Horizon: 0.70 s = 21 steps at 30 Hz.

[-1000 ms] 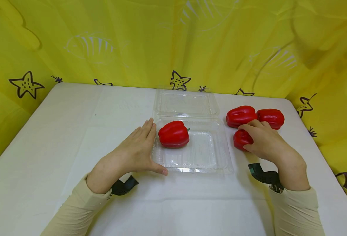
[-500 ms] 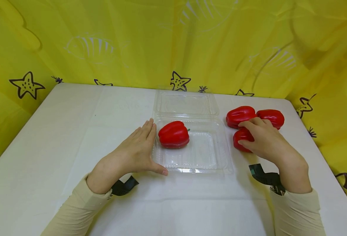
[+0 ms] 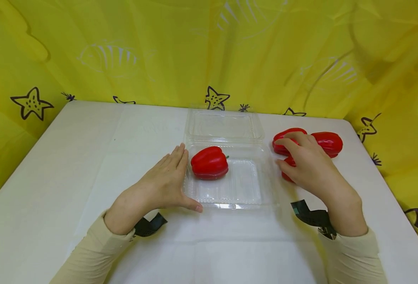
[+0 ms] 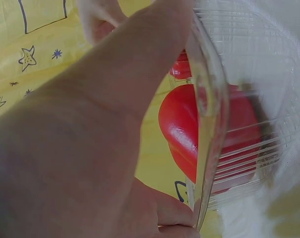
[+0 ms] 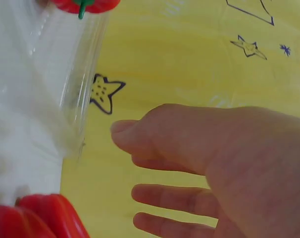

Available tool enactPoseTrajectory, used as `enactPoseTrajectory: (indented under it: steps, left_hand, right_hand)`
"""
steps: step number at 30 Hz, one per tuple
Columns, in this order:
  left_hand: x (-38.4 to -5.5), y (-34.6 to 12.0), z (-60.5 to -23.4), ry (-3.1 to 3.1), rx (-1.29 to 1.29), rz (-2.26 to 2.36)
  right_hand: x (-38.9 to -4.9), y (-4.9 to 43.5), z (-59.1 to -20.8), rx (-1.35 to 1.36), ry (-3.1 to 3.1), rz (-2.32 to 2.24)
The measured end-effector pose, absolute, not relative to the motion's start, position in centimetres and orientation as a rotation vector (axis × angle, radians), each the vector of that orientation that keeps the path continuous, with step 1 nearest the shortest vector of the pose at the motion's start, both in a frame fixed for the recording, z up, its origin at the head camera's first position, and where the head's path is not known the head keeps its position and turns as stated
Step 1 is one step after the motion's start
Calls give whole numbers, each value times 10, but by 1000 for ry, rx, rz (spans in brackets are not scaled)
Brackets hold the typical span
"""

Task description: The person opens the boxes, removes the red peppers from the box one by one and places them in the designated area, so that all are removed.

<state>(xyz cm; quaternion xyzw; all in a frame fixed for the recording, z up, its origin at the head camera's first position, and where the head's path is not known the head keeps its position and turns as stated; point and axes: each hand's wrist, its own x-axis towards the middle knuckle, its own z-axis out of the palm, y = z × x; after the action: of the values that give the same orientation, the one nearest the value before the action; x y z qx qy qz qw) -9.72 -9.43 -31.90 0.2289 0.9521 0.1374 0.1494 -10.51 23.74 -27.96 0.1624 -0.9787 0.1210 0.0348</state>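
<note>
A red bell pepper (image 3: 209,162) lies in the left part of a clear plastic clamshell box (image 3: 246,185), its stem to the right. Along the box's left rim my left hand (image 3: 164,181) rests with straight fingers, the thumb out at the front corner. On the right my right hand (image 3: 310,169) hovers over a nearer pepper (image 3: 287,173), which it partly hides. Its thumb and fingers are apart, and nothing shows between them in the right wrist view. Behind it lie two more peppers, one on the left (image 3: 281,138) and one on the right (image 3: 329,143).
The box's lid (image 3: 226,125) lies folded back behind its base. A white cloth covers the table (image 3: 70,177). A yellow curtain (image 3: 173,51) with star and fish drawings hangs behind and along the sides.
My right hand has come off the nearer pepper, rising and shifting slightly left, with thumb and fingers spread. The left hand and the pepper in the box have stayed in place.
</note>
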Motion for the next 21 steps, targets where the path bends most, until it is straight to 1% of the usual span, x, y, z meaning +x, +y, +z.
enactPoseTrajectory:
  steps: [12, 21]
  left_hand:
    - [-96, -94, -320, 2743, 670, 404]
    - [-96, -95, -318, 2754, 681, 401]
  right_hand:
    - [-102, 196, -271, 648, -2937, 403]
    - [-101, 169, -281, 824, -2882, 439]
